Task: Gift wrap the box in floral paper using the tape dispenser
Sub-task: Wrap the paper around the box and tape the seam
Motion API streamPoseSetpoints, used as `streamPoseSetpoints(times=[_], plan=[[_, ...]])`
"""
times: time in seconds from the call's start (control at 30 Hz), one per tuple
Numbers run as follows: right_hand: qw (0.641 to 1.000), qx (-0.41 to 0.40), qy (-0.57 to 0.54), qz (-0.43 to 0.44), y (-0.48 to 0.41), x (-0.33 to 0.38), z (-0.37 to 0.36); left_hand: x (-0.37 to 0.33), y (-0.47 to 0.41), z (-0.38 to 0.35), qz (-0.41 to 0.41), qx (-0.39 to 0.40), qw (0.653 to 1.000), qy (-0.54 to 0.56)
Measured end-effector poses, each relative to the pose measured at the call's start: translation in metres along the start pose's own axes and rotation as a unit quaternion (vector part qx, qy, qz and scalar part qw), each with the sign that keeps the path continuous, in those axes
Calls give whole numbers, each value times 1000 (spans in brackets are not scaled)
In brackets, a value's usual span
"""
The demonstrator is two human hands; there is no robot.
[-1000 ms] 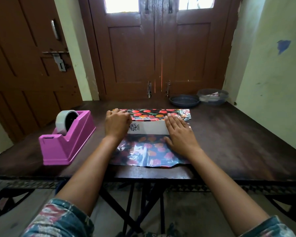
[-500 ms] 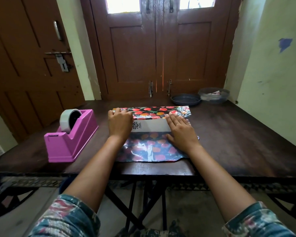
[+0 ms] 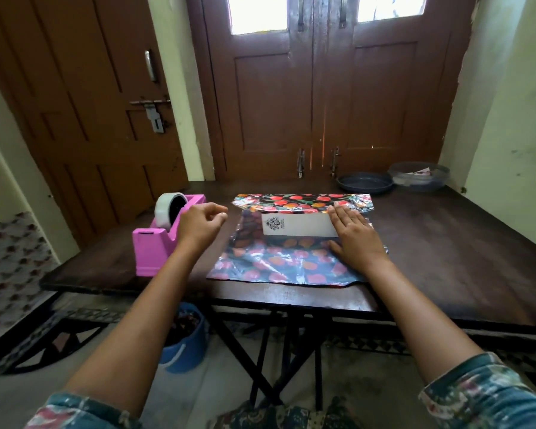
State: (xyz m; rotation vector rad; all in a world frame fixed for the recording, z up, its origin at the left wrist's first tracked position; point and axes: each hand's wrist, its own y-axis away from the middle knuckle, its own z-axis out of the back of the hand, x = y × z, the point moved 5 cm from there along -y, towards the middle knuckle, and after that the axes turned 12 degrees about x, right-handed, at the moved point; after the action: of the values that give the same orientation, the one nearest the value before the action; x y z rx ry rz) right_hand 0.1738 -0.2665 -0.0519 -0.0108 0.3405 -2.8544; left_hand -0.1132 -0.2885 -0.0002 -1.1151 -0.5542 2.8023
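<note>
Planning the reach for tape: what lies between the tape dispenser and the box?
In the head view: the left hand, bare table, and the left edge of the floral paper.

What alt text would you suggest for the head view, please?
A person's right hand rests flat on the end of a white box lying on floral paper on a dark table. The left hand hovers, empty and loosely curled, beside a pink tape dispenser.

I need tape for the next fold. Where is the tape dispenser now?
In the head view the pink tape dispenser stands on the left side of the table, just left of the floral paper, with the left hand close by its right edge.
</note>
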Motion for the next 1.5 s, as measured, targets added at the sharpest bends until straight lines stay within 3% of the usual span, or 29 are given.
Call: streamPoseSetpoints(times=[0.13,0.23,0.3,0.4,0.5,0.63,0.73,1.0,1.17,1.33,1.5], plan=[[1000,2,3,-6,0,0,0,4,16,45,35,-73,996,-40],[1000,2,7,-7,1,1,1,16,27,81,128,-130,978,-102],[1000,6,8,-9,1,1,2,30,29,96,190,-116,966,-132],[1000,3,5,-8,1,2,3,52,30,101,263,-35,956,-124],[1000,1,-5,-9,1,0,3,61,30,93,314,13,949,-37],[1000,2,6,-7,2,-1,2,57,25,81,333,45,929,155],[1000,-5,-2,-6,1,-1,0,45,27,77,357,93,909,194],[1000,-11,-2,-4,1,-1,-2,55,33,81,370,60,879,296],[1000,-12,-10,-3,1,0,-2,58,33,87,316,13,866,386],[1000,-16,-10,-2,1,0,-1,72,51,80,262,-104,848,449],[1000,-17,-12,-1,2,-1,-1,91,64,70,241,-131,836,476]])
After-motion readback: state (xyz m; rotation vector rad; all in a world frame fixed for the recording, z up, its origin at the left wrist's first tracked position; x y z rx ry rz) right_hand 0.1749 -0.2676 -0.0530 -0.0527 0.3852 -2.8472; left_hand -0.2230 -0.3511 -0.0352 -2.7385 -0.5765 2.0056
